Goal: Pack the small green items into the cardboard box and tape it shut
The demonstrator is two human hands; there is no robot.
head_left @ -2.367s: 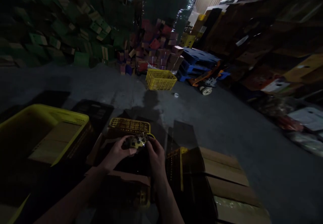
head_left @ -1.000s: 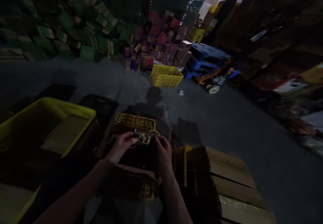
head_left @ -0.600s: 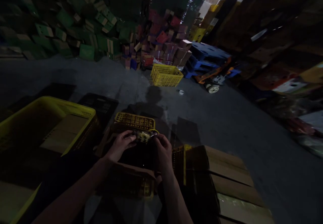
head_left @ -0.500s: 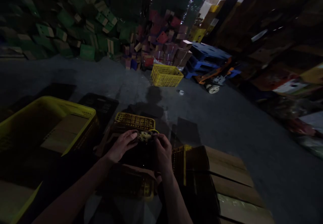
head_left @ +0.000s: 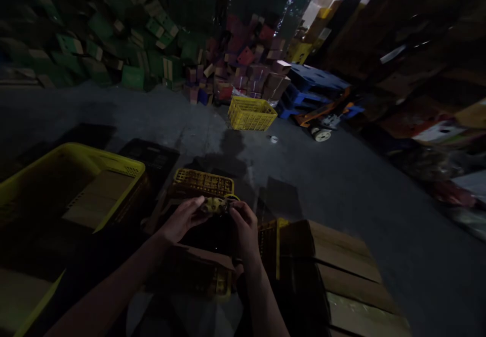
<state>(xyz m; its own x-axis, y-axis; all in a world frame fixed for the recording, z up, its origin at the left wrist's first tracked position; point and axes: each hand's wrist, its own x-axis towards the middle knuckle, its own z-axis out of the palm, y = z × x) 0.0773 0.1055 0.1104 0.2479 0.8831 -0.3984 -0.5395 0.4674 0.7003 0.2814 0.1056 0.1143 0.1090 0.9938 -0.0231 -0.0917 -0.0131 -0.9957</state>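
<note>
Between my two hands, above an open carton (head_left: 205,251) with a dark inside, is a small pale-yellow thing with dark patches (head_left: 214,205); its kind is too dim to make out. My left hand (head_left: 184,219) grips its left end with thumb and fingers. At its right end, my right hand (head_left: 245,220) has the fingers pinched together on it. Just behind the thing shows a thin yellow curved rim (head_left: 232,196). The carton sits by a yellow lattice crate (head_left: 203,181), which lies past its far side.
A large yellow crate (head_left: 106,157) with cardboard inside stands at left. Flat cardboard boxes (head_left: 341,253) lie at right. Farther off are another yellow crate (head_left: 252,114), a white roll (head_left: 274,139), blue pallets (head_left: 319,78), an orange pallet jack (head_left: 322,119) and heaped green boxes (head_left: 132,77).
The patched thing has turned a little and shifted slightly left between my hands. My left fingers have moved slightly left, and both hands still hold it.
</note>
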